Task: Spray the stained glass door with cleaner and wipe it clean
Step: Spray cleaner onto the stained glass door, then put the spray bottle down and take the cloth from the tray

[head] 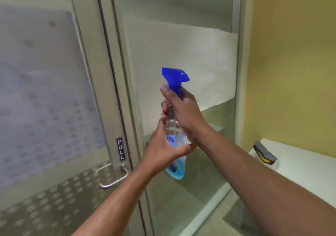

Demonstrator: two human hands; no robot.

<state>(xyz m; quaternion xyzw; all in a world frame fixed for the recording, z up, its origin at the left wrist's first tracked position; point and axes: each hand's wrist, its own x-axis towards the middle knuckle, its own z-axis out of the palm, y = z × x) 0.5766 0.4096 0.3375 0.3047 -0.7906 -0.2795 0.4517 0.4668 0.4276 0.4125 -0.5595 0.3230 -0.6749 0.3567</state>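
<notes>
**Spray bottle held in both hands before the glass panel**

A clear spray bottle with a blue trigger head and a shallow pool of blue liquid at its base stands roughly upright in mid-air, in front of the glass panel. Its nozzle points left and slightly up. The right hand wraps the neck just below the blue head, fingers closed around it, the index finger lying along the front near the trigger. The left hand grips the lower body of the bottle from the left, thumb across the label, fingers curled behind the clear plastic. Both forearms reach in from the bottom of the view.

The glass panel carries a broad frosted band across its middle, with clear glass above and below. Left of it, past a pale metal frame, is the glass door, frosted with a dotted pattern. A small "PULL" sign sits on the door's edge, above a metal lever handle. To the right, a yellow wall rises over a white ledge, on which a grey and yellow object rests; what it is cannot be told.
</notes>
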